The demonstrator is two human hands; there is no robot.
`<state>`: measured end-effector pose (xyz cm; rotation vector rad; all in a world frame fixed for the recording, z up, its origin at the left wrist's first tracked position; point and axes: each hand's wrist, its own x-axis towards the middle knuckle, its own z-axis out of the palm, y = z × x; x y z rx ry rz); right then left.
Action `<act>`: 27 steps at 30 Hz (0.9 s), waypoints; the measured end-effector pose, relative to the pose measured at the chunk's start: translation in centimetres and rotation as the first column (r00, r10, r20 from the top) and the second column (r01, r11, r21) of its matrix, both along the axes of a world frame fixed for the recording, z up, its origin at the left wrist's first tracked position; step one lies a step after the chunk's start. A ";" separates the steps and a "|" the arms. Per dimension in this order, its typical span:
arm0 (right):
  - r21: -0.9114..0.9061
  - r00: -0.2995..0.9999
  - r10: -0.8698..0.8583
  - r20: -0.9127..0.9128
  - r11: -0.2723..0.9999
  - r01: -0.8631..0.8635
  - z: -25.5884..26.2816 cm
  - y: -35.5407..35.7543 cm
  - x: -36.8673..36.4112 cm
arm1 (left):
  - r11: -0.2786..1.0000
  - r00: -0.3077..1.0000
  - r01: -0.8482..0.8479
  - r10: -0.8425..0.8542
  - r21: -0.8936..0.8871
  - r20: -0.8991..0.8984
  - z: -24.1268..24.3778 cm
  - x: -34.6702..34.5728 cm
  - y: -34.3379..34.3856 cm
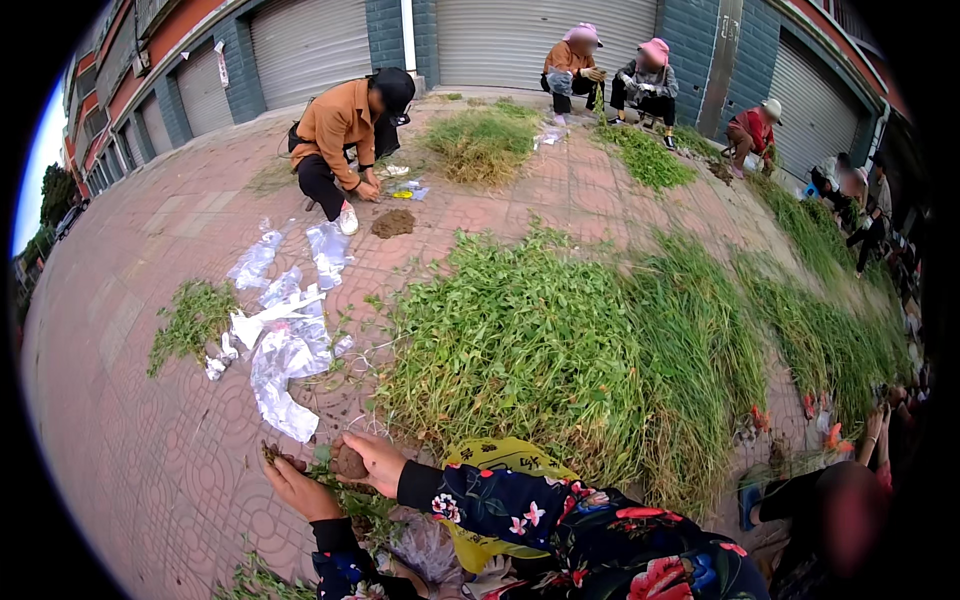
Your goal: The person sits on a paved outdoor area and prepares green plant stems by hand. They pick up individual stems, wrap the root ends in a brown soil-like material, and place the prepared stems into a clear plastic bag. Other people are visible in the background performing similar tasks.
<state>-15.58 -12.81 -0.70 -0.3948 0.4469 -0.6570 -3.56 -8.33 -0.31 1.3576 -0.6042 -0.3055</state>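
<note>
At the lower middle, my right hand [375,461] is closed around a rounded lump of brown soil [349,459]. Just left of it, my left hand [301,491] grips the soiled root end of some green plant stems [271,451]; leafy stems hang between and below the two hands. Clear plastic bags [289,360] lie on the paving beyond my hands. Beside them are a small leafy bunch [196,319] and several white-wrapped bundles [217,364]. A large heap of cut leafy plants [510,337] lies ahead to the right, and a yellow bag [487,457] lies partly under my right sleeve.
A person in an orange jacket [334,127] crouches ahead by a small soil pile [393,223]. More grass heaps [484,142] and several seated people line the shuttered wall. Long grass [697,337] spreads to the right, where another person [825,510] sits close by.
</note>
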 end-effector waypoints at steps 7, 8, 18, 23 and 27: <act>-0.164 0.992 -0.052 -0.116 0.986 0.032 -1.5 1.7 1.8 | 0.999 0.996 -0.054 0.054 -0.001 0.072 0.7 -1.5 -0.1; -0.181 0.989 0.021 -0.145 0.982 -0.047 -2.5 1.5 1.9 | 0.999 0.999 -0.038 0.038 -0.012 0.024 0.6 -1.4 -0.1; -0.245 0.972 0.058 -0.227 0.963 -0.115 1.6 2.6 0.5 | 0.999 0.999 0.048 -0.048 0.011 0.014 1.4 -2.4 0.5; -0.330 0.966 0.086 -0.242 0.929 -0.166 -1.1 2.3 1.3 | 0.998 0.989 0.058 -0.057 -0.008 0.140 -0.1 -2.0 0.2; -0.269 0.920 0.313 -0.237 0.889 -0.372 1.7 2.1 -0.4 | 0.998 0.977 0.063 -0.062 0.000 0.204 1.6 -3.1 0.5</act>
